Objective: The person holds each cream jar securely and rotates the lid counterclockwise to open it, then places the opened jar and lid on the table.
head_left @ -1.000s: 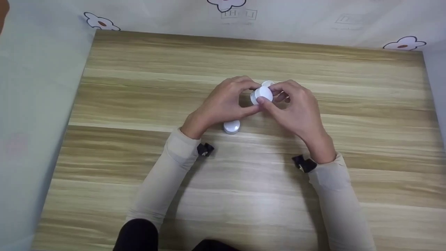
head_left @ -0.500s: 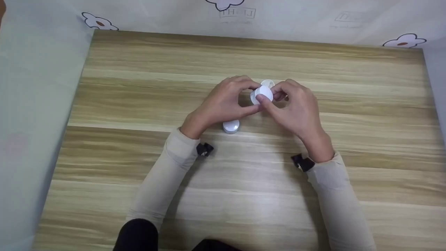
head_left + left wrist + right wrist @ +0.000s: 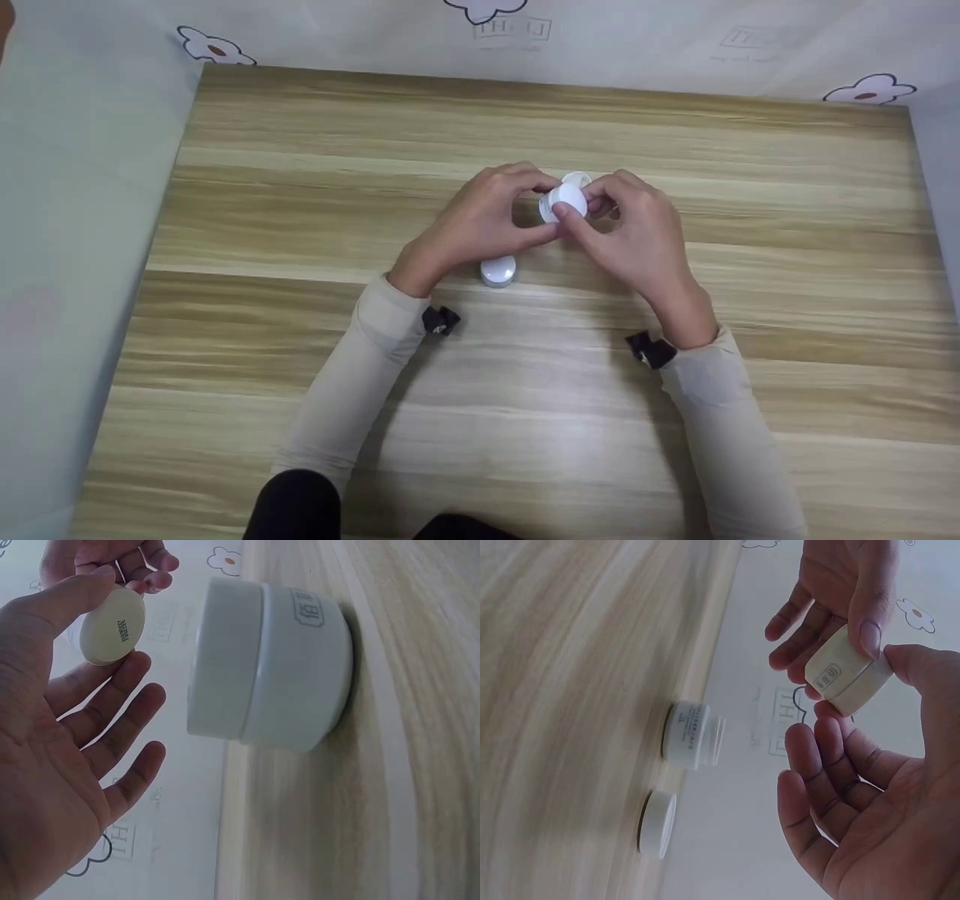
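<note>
A small white cosmetic jar (image 3: 564,204) with its lid on is held tilted above the table between both hands. My left hand (image 3: 484,217) grips its body between thumb and fingers; its printed base (image 3: 112,626) shows in the left wrist view. My right hand (image 3: 637,232) pinches the lid (image 3: 866,690), thumb on one side and forefinger on the other. A second lidded jar (image 3: 498,271) stands near my left wrist. The right wrist view shows an uncovered jar (image 3: 690,736) with a threaded neck, standing beside a loose white lid (image 3: 658,825).
The wood-grain table (image 3: 525,420) reaches back to a pale flower-printed sheet (image 3: 645,45). Another pale sheet (image 3: 82,225) borders the left side. Small black wrist cameras (image 3: 441,321) sit at both cuffs.
The right fingers have shifted slightly around the lid. Both hands and the jar stay in nearly the same place; the jar near the left wrist has not moved.
</note>
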